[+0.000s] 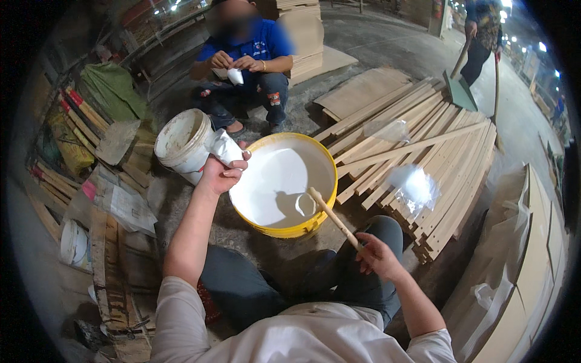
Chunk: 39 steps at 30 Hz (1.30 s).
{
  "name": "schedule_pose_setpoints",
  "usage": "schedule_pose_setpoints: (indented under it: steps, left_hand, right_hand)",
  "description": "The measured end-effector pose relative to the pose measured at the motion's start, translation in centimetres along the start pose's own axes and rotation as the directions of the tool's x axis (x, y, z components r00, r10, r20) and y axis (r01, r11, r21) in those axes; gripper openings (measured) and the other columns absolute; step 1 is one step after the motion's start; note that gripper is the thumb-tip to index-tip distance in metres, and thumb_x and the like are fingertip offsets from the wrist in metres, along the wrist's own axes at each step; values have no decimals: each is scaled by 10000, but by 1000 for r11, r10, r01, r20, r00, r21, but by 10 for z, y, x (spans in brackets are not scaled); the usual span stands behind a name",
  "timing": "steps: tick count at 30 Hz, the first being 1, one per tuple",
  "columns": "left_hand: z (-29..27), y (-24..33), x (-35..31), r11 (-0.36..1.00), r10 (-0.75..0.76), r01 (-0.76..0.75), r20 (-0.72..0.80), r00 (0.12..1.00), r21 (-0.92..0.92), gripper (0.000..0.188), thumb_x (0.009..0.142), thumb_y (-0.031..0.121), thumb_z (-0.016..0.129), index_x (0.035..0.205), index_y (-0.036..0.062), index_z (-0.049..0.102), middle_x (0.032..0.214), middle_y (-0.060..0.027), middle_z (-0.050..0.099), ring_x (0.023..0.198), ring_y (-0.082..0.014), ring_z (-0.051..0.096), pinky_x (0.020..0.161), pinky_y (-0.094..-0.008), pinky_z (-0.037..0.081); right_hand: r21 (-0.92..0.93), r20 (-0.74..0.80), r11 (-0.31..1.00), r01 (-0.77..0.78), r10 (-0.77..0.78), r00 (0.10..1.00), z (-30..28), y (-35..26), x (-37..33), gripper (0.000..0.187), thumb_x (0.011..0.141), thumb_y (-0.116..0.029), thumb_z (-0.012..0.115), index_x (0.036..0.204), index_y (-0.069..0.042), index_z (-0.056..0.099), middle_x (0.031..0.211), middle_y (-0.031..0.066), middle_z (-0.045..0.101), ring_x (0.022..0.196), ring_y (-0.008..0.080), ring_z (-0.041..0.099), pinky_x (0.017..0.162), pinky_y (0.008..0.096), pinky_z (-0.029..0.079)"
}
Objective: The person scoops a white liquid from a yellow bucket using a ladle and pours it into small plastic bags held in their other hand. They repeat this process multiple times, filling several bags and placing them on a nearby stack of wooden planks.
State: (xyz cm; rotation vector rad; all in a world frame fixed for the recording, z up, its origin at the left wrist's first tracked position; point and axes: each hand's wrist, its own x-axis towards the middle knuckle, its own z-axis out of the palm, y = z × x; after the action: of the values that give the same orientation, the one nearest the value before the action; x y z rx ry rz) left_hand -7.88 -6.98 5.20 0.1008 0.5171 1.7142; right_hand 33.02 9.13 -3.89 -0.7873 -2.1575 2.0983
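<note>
My left hand (219, 175) is closed around a small silvery-white plastic bag (226, 149), held up at the left rim of a yellow-rimmed bucket (331, 158). Smooth white liquid (278, 172) fills much of the bucket. Over my right thigh, my right hand (376, 256) grips the lower end of a wooden-handled ladle (334, 219). The handle slants across the bucket's near right rim; a round, white-coated ring at its far end sits at the liquid, and the rest of that end is hidden.
Across from me a person in blue (251, 42) squats, fingering a small white packet (235, 75). A dirty white bucket (181, 136) leans left of mine. Wooden strips (423, 157) lie at right, wrapped boards (508, 260) nearer. Another person holds a green dustpan (460, 91).
</note>
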Motion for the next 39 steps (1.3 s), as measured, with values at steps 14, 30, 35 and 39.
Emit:
schedule_pose_setpoints:
  steps: [14, 30, 35, 39]
  left_hand:
    - [-9, -33, 19, 994, -47, 54, 79, 996, -95, 379, 857, 306, 439, 1096, 19, 505, 1022, -178, 473, 676, -156, 439, 383, -189, 355]
    - [-1, -57, 15, 990, -142, 142, 139, 980, 7, 568, 865, 519, 420, 1142, 26, 478, 1052, -216, 478, 645, -183, 468, 372, -192, 345]
    - [2, -66, 18, 980, -198, 197, 176, 964, 21, 571, 869, 536, 404, 1140, 40, 484, 1008, -202, 489, 607, -171, 449, 368, -194, 343]
    - [18, -75, 18, 989, -146, 142, 124, 981, 47, 561, 879, 528, 387, 1182, 61, 459, 1032, -199, 497, 631, -170, 453, 376, -197, 358]
  right_hand:
    - [-908, -166, 410, 85, -540, 825, -27, -3, -2, 212, 777, -186, 609, 982, -131, 602, 887, 52, 511, 846, 253, 516, 701, 366, 444]
    - [-840, -90, 478, 256, -589, 803, -26, -54, 33, 380, 744, -106, 607, 1121, -108, 554, 1001, 81, 519, 913, 251, 503, 764, 362, 426]
    - [-241, 88, 826, 510, -504, 859, 10, -96, 107, 547, 750, 40, 460, 1268, -136, 470, 1004, 68, 528, 780, 132, 472, 734, 237, 418]
    - [25, 6, 905, 424, -425, 905, 62, -98, 140, 612, 741, 48, 443, 1310, -176, 425, 1057, 29, 516, 755, 93, 468, 686, 228, 421]
